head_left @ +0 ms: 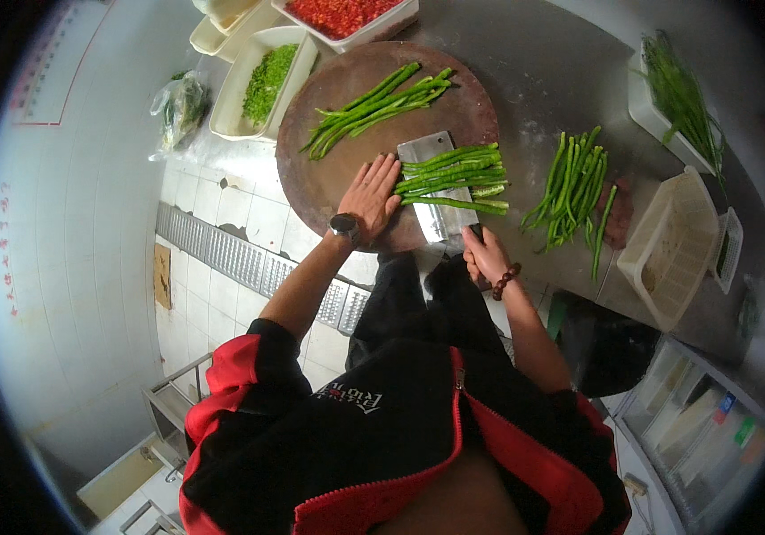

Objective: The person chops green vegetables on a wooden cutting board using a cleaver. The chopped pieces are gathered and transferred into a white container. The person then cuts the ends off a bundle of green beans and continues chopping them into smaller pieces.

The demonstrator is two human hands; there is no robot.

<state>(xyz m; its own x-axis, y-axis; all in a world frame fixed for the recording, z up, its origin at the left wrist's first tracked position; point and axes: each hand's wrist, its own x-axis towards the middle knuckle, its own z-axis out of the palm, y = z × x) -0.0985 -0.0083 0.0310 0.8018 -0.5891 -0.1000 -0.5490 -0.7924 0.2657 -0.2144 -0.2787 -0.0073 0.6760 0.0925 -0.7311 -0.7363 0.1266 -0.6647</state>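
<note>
On a round wooden chopping board (329, 180) lies a bundle of green long beans (453, 175), resting across the flat blade of a metal cleaver (430, 222). My right hand (485, 254) grips the cleaver's dark handle at the board's near edge. Flat on the board, my left hand (374, 195) has its fingers stretched out, with its fingertips and thumb at the left ends of that bundle. A second group of long beans (382, 107) lies farther back on the board. To the right, on the metal table, is a pile of more long beans (573, 187).
Behind the board stand a container of chopped red peppers (339, 17) and one of chopped greens (265, 83). A plastic bag of vegetables (184, 110) lies at left. On the right are an empty plastic basket (667, 247) and a white container with thin green stalks (680, 100).
</note>
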